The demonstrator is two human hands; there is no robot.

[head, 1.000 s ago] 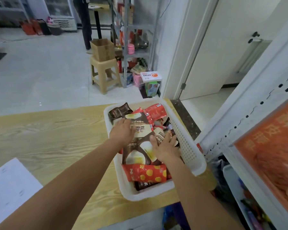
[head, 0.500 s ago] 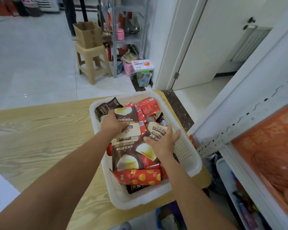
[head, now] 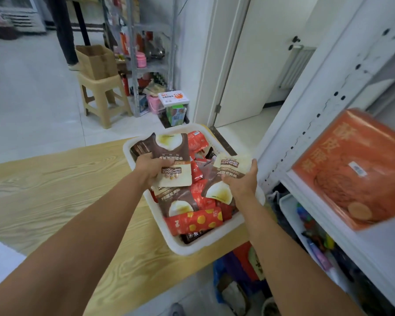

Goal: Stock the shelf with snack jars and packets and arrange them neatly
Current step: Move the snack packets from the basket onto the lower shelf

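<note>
A white plastic basket (head: pixel 214 244) full of snack packets sits on the right end of a wooden table (head: pixel 55 185). My left hand (head: pixel 149 168) grips a brown and cream packet (head: pixel 172 156), raised above the pile. My right hand (head: pixel 242 182) holds a second brown and cream packet (head: pixel 228 176) at the basket's right side. A red packet with yellow dots (head: pixel 194 221) lies near the front of the basket. The white shelf unit (head: pixel 328 110) stands at the right, with a large orange packet (head: pixel 356 169) on it.
A lower shelf tray (head: pixel 310 229) holds colourful packets. Bags lie on the floor (head: pixel 237 267) under the table's end. Beyond the table stand a beige stool (head: pixel 103 96) with a cardboard box (head: pixel 96 61), a metal rack (head: pixel 146 53), and a person's legs (head: pixel 66 30).
Both hands have each lifted a brown and cream packet up from the pile. The right hand has moved toward the basket's right edge. The camera has tilted down.
</note>
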